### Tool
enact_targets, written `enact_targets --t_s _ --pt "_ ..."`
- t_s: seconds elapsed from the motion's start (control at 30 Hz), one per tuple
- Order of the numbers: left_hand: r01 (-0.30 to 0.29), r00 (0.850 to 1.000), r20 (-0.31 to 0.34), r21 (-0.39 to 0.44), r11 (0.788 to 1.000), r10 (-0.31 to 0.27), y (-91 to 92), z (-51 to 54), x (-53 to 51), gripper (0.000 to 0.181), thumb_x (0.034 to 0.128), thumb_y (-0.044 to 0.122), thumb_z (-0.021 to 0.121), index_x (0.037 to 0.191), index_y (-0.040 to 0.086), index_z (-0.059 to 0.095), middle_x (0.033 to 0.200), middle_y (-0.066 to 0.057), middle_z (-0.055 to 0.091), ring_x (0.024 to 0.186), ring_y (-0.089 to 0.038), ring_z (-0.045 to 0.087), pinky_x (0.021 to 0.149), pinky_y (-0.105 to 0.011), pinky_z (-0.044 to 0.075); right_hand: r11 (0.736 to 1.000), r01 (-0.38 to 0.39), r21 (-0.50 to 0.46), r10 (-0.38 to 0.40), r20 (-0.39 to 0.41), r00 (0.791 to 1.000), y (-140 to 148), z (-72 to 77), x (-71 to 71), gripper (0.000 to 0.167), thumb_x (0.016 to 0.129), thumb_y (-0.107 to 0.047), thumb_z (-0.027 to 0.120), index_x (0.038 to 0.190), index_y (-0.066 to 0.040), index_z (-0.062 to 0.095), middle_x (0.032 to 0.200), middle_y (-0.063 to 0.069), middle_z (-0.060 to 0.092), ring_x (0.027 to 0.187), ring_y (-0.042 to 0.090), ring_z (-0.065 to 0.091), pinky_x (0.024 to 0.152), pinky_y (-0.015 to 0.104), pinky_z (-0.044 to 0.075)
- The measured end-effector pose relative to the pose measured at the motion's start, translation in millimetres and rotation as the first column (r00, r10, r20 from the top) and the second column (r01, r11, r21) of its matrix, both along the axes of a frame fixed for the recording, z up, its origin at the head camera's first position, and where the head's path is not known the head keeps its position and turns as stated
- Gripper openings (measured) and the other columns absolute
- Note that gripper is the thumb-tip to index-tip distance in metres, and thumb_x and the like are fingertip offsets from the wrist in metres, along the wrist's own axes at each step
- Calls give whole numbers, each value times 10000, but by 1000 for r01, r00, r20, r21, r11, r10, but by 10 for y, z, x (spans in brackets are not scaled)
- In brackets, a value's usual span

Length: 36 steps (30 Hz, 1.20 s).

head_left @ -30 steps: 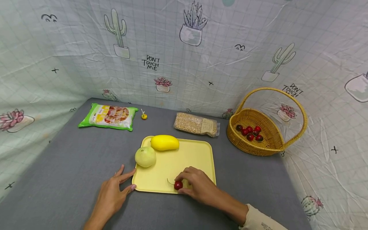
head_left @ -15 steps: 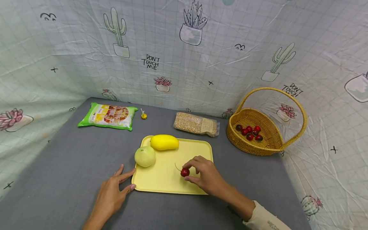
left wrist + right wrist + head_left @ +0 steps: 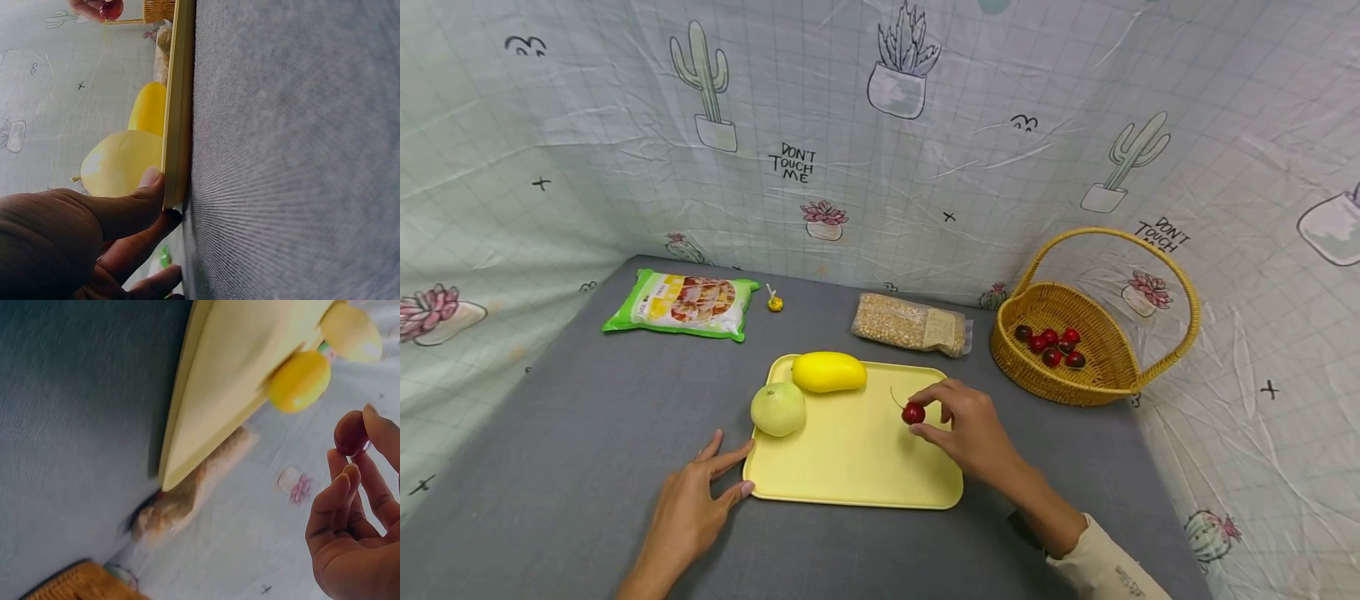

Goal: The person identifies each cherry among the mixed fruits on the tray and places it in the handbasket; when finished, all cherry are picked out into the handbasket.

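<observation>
My right hand point(image 3: 966, 421) pinches a dark red cherry point(image 3: 913, 413) by its body between thumb and fingertips, with the thin stem pointing up and away. It is over the right part of the yellow tray point(image 3: 850, 467); in the right wrist view the cherry point(image 3: 352, 433) appears raised clear of the surface. At the tray's near left corner, my left hand point(image 3: 688, 500) touches the rim with thumb and forefinger, the fingers fairly straight. On the tray lie a yellow mango point(image 3: 829, 372) and a pale green round fruit point(image 3: 778, 409), both toward the left.
A wicker basket point(image 3: 1037, 375) with a tall handle stands at the right, with several cherries point(image 3: 1052, 357) inside. Behind the tray lie a clear bag of grains point(image 3: 902, 322), a yellow lollipop point(image 3: 775, 304) and a green-edged food packet point(image 3: 688, 302). A patterned cloth point(image 3: 970, 175) hangs behind the grey table.
My right hand has carried the cherry from the tray's near edge rightward and away from me, toward the tray's right side. The left hand has stayed at the corner.
</observation>
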<state>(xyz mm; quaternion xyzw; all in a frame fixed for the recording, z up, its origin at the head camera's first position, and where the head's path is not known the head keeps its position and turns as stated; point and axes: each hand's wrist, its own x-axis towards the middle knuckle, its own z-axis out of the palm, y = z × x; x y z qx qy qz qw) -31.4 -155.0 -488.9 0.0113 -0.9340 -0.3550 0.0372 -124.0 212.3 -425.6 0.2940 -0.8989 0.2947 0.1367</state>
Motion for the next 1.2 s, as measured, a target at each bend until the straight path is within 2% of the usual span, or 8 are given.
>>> enact_targets --t_s 0.27,0.5,0.67,0.97,1.2 --pt "-2 1000 2 -1 1000 2 0 1 -4 605 840 138 902 1413 163 711 1570 -347 445 1363 -645 487 1053 -760 449 996 85 3 -85 -16 996 184 60 -97 329 791 -192 956 1078 -184 795 897 -20 706 648 139 504 570 222 388" --pt "-3 1000 2 0 1000 3 5 2 -9 603 838 137 903 1410 159 713 1566 -349 449 1355 -653 488 1049 -765 449 991 136 9 -135 -61 989 337 121 -197 330 792 -200 959 1080 -209 798 914 -69 717 643 89 482 570 244 404" --pt "-3 1000 -5 -1 1000 3 6 -1 -7 601 836 133 904 1407 154 716 1561 -353 454 1347 -659 491 1052 -767 445 986 165 8 -163 -91 982 441 189 -272 355 781 -171 966 1095 -185 801 893 -43 710 641 91 483 569 248 406" --pt "-2 1000 5 -1 1000 2 4 -9 -8 600 840 143 903 1409 161 715 1565 -349 451 1356 -648 492 1055 -761 447 961 277 -7 -276 -108 955 681 277 -433 375 795 -194 959 1133 -163 799 874 -6 702 631 106 523 566 265 456" --pt "-3 1000 8 2 1000 3 1 -11 -1 602 842 144 901 1413 161 711 1573 -345 444 1366 -645 484 1060 -763 442 940 340 -36 -342 -112 933 859 309 -550 369 806 -162 950 1140 -125 798 1002 70 781 645 132 526 580 261 441"
